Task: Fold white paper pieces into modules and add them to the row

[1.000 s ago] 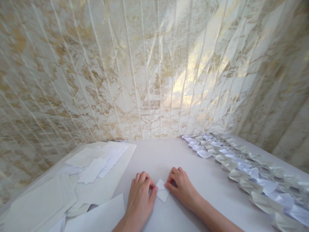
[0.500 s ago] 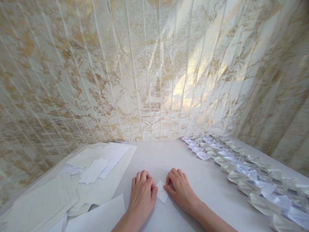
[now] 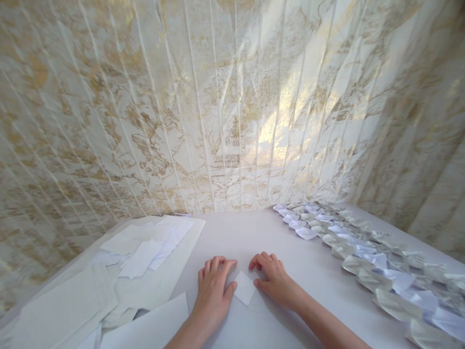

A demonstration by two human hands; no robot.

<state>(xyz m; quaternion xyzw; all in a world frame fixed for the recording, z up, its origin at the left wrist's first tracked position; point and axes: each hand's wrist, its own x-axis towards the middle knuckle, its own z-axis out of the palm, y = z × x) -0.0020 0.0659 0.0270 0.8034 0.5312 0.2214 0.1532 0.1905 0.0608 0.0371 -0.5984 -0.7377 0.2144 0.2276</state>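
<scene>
Centrally, paper diamond: flat, seemingly steadied from both sides
Left hand: nine o'clock of it, thumb and forefinger parted
Right hand: three o'clock, likewise

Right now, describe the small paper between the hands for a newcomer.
On the pale table, find the left hand and right hand. Between them lies the small paper, a lone diamond, unlike the larger sheets at left and curled pieces at right.
</scene>
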